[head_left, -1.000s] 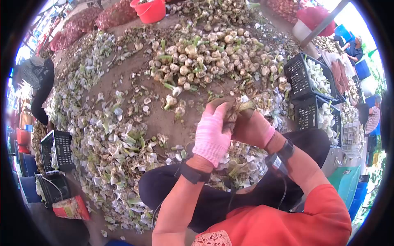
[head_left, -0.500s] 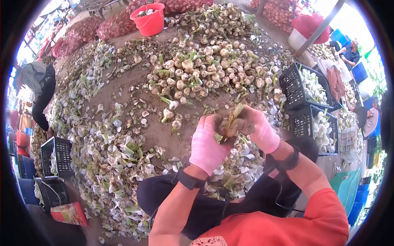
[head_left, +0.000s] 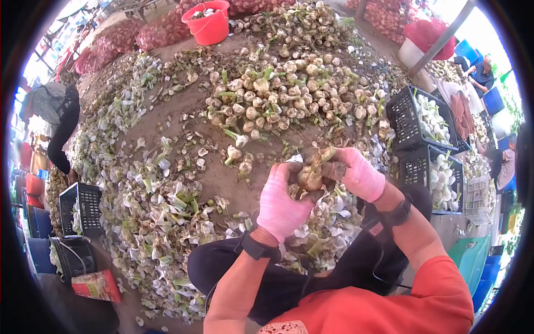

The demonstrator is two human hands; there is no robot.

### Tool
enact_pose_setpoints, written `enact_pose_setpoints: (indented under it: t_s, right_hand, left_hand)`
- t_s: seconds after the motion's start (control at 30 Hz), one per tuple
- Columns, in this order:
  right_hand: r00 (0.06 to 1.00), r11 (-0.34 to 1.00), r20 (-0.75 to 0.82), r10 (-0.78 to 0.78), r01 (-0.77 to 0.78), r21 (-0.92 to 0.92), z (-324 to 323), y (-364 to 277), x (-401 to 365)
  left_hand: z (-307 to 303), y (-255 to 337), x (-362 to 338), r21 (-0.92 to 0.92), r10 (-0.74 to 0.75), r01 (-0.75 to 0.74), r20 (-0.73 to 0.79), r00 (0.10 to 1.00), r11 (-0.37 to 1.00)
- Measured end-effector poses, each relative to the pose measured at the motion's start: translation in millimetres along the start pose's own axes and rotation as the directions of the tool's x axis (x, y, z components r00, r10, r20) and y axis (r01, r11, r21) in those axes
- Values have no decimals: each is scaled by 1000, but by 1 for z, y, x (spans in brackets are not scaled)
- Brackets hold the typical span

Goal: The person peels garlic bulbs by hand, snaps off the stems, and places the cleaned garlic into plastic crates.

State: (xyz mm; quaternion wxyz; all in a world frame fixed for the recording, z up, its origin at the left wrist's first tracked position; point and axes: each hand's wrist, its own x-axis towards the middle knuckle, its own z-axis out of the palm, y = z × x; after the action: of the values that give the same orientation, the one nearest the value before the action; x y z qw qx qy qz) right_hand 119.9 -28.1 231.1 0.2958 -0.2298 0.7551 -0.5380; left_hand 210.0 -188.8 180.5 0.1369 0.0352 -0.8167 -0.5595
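A brownish garlic bulb (head_left: pixel 310 179) with its stem still on is held up between my two hands, above a heap of peeled garlic skins (head_left: pixel 328 225). My left hand (head_left: pixel 282 201), wrapped in pink, cups the bulb from the left with thumb and fingers around it. From the right, my right hand (head_left: pixel 359 173), also wrapped in pink, has its dark-stained fingers closed on the bulb near the stem. Just beyond my hands lies a pile of untrimmed garlic bulbs (head_left: pixel 278 94) on the bare ground.
Black crates (head_left: pixel 409 122) of white garlic stand to my right, and another black crate (head_left: pixel 80 209) is at far left. A red bucket (head_left: pixel 210 28) sits behind the pile near filled mesh sacks (head_left: pixel 158 33). A bent-over person (head_left: pixel 61 117) is at left; others sit at far right.
The bulb has turned in my hands, so its rounded side shows more and the stem leans to the right. My right fingers have shifted along it. The view has moved slightly.
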Motion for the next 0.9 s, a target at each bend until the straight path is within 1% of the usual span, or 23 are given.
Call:
enact_pose_setpoints:
  t_s: [0.03,0.07,0.1,0.13,0.17,0.2,0.23,0.3,0.33,0.4,0.43,0.5,0.53,0.6,0.63,0.7,0.73,0.77,0.8,0.83,0.87,0.9]
  right_hand:
    - [1000,1000,6,13,-13,15,0,0,0]
    - [1000,1000,3,11,-11,17,1,2,0]
    - [1000,998,-14,14,-13,66,2,5,0]
    - [999,993,-30,18,-15,115,3,6,-1]
    - [999,993,-33,17,-13,117,3,7,-2]
    - [997,991,-37,66,-61,121,3,7,-3]
    - [993,986,-42,115,-109,125,3,7,-4]
    - [990,982,-62,123,-112,154,4,7,-6]
    - [988,977,-80,132,-116,181,5,8,-8]
    - [988,973,-90,128,-107,207,5,10,-11]
    - [988,968,-95,125,-101,230,5,11,-13]
    - [989,969,-96,115,-91,231,4,13,-18]
    - [990,970,-95,107,-83,228,3,15,-20]
    - [991,970,-93,97,-74,231,0,16,-25]
    - [992,971,-87,88,-66,230,-1,16,-27]
    - [993,974,-86,76,-55,221,-2,14,-31]
    - [995,977,-81,64,-46,208,-3,13,-32]
    - [995,976,-80,64,-45,212,-4,15,-33]
    - [999,976,-48,20,-9,218,-7,17,-34]
    - [1000,974,-18,-26,29,224,-8,19,-35]
    - [997,970,-52,-64,74,230,-6,18,-34]
    - [996,969,-58,-67,79,233,-7,18,-34]
  left_hand:
    - [1,-2,-1,2,2,-2,1,1000,1000]
    - [3,-6,-1,-178,-116,122,45,992,976]
    - [5,-7,-1,-344,-222,247,110,969,906]
    - [5,-6,-1,-343,-221,246,112,969,907]
    - [5,-4,-1,-489,-238,284,155,959,825]
    - [5,-2,0,-617,-247,318,201,948,720]
    - [5,-2,0,-615,-245,319,204,948,721]
    - [4,-5,1,-698,-265,392,289,920,599]
    - [4,-7,2,-696,-262,392,292,920,602]
    - [6,-12,3,-753,-280,417,313,908,509]
    - [7,-12,2,-751,-278,418,316,907,512]
    - [10,-12,0,-792,-290,479,390,874,379]
    - [12,-14,-1,-789,-290,482,393,873,382]
    - [17,-15,-2,-799,-224,501,449,865,334]
    - [20,-13,-1,-796,-226,504,451,863,336]
    - [26,-4,1,-790,-288,577,515,807,207]
    - [26,-4,2,-789,-290,578,515,807,208]
    - [24,-3,4,-754,-318,643,581,749,134]
    - [22,-2,6,-714,-339,698,644,686,59]
    - [20,0,8,-713,-340,698,643,687,64]
    - [16,4,11,-684,-330,728,678,656,42]
    - [14,7,13,-652,-318,758,714,623,22]
